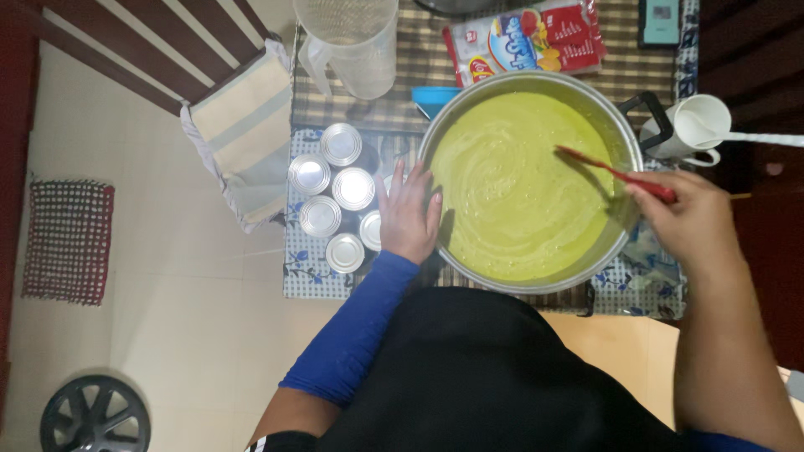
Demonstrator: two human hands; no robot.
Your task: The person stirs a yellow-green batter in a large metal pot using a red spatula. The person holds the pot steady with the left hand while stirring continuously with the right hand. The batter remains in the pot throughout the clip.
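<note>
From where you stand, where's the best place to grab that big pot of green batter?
Probably the black side handle on the big pot, coming from the right: it sticks out clear of the rim. The left hand already steadies the opposite wall; any matching handle there is not visible.

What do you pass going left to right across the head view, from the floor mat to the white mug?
Mat → towel → tins → left hand → pot → right hand, mug above it.

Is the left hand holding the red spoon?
No, the right hand grips the red spoon; the left hand rests against the pot.
</note>
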